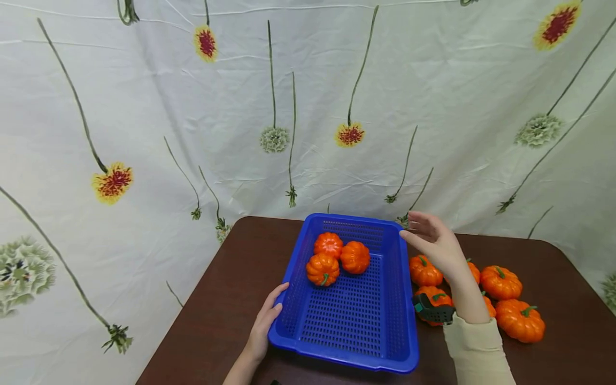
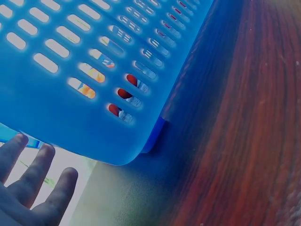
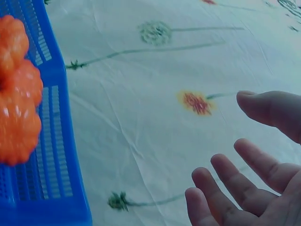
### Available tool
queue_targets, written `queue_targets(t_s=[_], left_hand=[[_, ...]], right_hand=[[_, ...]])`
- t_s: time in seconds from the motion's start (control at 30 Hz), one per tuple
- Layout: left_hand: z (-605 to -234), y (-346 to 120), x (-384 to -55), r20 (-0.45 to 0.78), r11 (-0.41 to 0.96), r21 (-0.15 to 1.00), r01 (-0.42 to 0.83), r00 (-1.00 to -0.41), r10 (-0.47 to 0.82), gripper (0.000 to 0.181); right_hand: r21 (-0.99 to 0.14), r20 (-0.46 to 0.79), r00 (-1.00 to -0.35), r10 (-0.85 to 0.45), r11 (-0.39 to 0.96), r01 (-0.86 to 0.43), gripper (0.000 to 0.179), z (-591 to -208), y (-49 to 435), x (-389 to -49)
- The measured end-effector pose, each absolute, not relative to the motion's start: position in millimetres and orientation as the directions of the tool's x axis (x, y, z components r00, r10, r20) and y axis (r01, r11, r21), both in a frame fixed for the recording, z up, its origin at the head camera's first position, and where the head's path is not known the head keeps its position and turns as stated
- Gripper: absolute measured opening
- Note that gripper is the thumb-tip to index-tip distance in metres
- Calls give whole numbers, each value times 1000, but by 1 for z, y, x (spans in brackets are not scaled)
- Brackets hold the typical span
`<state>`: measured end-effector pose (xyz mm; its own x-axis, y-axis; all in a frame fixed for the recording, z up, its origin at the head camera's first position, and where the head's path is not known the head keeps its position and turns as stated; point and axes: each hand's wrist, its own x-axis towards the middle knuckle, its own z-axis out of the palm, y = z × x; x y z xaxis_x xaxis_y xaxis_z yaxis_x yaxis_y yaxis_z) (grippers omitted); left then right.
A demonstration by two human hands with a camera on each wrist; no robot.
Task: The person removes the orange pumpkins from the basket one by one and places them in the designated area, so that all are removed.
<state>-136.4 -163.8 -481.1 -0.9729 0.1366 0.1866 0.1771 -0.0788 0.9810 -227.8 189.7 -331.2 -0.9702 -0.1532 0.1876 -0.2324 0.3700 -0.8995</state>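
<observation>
A blue plastic basket [image 1: 341, 348] with slotted walls stands on the table, holding three small orange pumpkins, one of them [image 1: 323, 269] nearest the left wall. At the basket's left side is my left hand [image 1: 262, 325], its fingertips at the rim; in the left wrist view the fingers [image 2: 35, 176] look fairly straight beside the blue wall. Whether they press on it is hard to tell. Over the far right corner of the basket my right hand [image 1: 440, 247] is raised, fingers apart and holding nothing. The right wrist view shows that palm [image 3: 263, 202] with loosely bent fingers.
Several more orange pumpkins, such as one [image 1: 521, 321] at the near right, sit on the dark brown table [image 1: 216, 289] right of the basket. My right forearm passes over some of them. A white flowered cloth [image 1: 240, 107] hangs behind the table.
</observation>
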Motion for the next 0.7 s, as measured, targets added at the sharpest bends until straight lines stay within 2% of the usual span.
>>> queue_targets(t_s=[0.33, 0.7], left_hand=[[-482, -163, -137, 196, -66, 980, 189, -973, 123, 44], [-482, -164, -137, 198, -76, 979, 189, -971, 134, 44]], right_hand=[[-886, 241, -919, -310, 315, -339, 51, -337, 136, -249], [-884, 195, -909, -368, 336, -325, 49, -353, 102, -264]])
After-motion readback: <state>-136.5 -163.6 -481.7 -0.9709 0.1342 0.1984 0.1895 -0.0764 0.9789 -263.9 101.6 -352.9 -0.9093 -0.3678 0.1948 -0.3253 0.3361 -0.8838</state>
